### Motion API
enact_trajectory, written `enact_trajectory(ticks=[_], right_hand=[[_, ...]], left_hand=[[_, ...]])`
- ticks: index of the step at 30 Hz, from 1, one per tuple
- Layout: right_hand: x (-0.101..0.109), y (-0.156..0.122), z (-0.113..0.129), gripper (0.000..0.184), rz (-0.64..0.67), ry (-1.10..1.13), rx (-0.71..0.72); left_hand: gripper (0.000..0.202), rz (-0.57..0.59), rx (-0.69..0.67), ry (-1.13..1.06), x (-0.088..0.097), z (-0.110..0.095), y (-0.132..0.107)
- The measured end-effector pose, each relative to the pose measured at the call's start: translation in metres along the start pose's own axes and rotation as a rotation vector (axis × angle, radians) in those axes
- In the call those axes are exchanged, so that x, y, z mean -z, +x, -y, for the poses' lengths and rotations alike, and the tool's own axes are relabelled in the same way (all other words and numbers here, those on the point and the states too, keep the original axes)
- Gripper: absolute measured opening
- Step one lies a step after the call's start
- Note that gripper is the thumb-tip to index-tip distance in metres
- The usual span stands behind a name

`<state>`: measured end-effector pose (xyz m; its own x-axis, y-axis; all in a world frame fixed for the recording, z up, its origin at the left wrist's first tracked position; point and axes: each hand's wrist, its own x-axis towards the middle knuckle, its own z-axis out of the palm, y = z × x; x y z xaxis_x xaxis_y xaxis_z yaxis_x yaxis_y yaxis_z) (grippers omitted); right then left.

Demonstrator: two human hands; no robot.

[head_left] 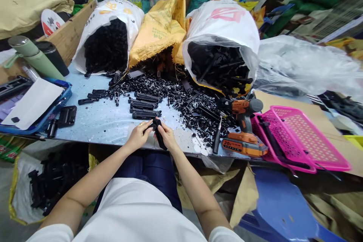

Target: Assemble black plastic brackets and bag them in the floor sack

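Note:
Between both hands, just over the table's front edge, is a black plastic part [160,138], long and tilted. My right hand [168,136] is closed around its upper length. My left hand [138,135] pinches at its top end, where the fingers hide what they touch. Straight beyond the hands, several long black plastic parts [145,114] lie stacked in a row. A wide heap of small black pieces and metal screws [198,109] spreads behind them and to the right. A hammer-like tool [217,136] with a black handle lies right of the heap.
An orange cordless drill [244,140] stands right, beside pink baskets [317,140]. White sacks [221,19] of black parts and a yellow sack [159,26] line the back. At left are a blue basket [66,94] and a green bottle [36,56]. A blue stool [283,200] stands below right.

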<state>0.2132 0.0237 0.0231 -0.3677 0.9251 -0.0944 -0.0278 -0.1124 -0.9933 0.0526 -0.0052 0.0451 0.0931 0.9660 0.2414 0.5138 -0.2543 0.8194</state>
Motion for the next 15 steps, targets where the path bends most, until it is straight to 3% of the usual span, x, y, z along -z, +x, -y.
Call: enact_trajectory(ticks=[4, 7, 12, 15], right_hand=[[0.015, -0.004, 0.006, 0.056, 0.056, -0.204, 0.131], [0.016, -0.007, 0.011, 0.054, 0.057, -0.285, 0.206], [-0.009, -0.011, 0.011, 0.053, -0.012, -0.215, 0.256], [-0.023, -0.011, 0.004, 0.052, -0.091, -0.153, 0.304]], left_hand=[[0.036, 0.013, -0.038, 0.078, 0.003, -0.007, -0.007], [0.036, -0.097, -0.061, 0.074, -0.004, -0.013, -0.011], [0.034, -0.381, -0.111, 0.010, -0.018, -0.022, -0.012], [0.034, -0.412, -0.198, 0.003, -0.013, -0.020, -0.010]])
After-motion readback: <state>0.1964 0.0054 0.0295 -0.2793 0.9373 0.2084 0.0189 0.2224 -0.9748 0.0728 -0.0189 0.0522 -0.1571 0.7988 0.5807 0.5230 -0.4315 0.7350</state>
